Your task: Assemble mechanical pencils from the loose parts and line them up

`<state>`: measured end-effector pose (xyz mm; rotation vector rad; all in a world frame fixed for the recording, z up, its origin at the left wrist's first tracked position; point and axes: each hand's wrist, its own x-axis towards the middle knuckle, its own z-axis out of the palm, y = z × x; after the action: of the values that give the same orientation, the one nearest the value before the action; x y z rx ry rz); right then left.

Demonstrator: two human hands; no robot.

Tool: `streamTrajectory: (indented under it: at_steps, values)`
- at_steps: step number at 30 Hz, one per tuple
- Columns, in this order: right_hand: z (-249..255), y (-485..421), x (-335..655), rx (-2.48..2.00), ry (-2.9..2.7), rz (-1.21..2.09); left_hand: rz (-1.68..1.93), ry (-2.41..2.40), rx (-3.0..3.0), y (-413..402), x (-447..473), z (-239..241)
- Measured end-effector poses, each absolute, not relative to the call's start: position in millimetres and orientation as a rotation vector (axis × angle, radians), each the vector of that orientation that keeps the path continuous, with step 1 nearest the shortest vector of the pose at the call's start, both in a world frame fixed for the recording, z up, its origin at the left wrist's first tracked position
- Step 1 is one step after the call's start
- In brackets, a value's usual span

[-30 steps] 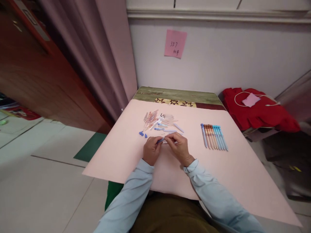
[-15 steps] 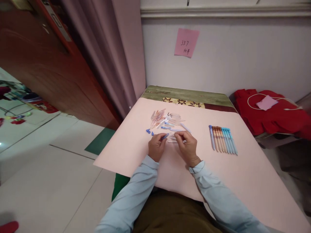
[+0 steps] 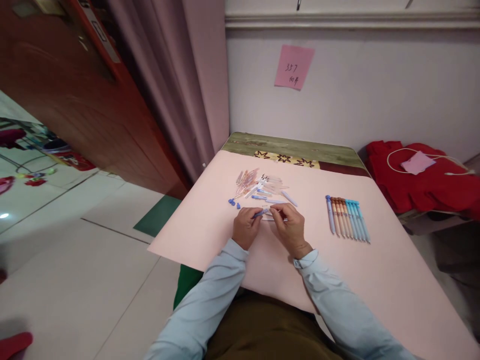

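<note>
My left hand (image 3: 245,228) and my right hand (image 3: 292,229) meet over the pink sheet (image 3: 210,225) near its middle. Both pinch the same thin pen part (image 3: 263,212), a pale tube with a blue end toward the left hand. Just beyond the hands lies a loose heap of pen parts (image 3: 258,186): clear barrels, orange refills and blue pieces. Two or three small blue caps (image 3: 234,202) lie to the left of the heap. A neat row of assembled pens (image 3: 347,217), orange and blue, lies to the right of my right hand.
The pink sheet covers a table whose green wooden far edge (image 3: 288,146) meets the wall. A pink note (image 3: 293,67) hangs on the wall. Red cloth with a white cable (image 3: 423,172) lies at the right. A curtain (image 3: 180,90) and brown door (image 3: 56,85) stand left.
The hands parted slightly half a second ago and have come together again on the pen part. The view has shifted, so the table sits a little further right.
</note>
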<state>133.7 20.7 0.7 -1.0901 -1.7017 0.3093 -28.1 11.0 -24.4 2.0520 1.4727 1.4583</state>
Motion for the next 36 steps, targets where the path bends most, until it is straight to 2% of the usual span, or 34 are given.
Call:
streamTrajectory:
  at_steps: [26, 31, 36]
  values:
    - [-3, 21, 136, -1.012, -1.797, 0.225, 1.471, 1.442, 1.946, 11, -28, -26]
    - [-2, 29, 141, -1.205, -1.71, 0.206, 1.624, 1.559, 1.596, 14, -28, -32]
    - [0, 47, 138, -1.477, -1.879, 0.212, 1.621, 1.568, 1.604, 16, -28, -32]
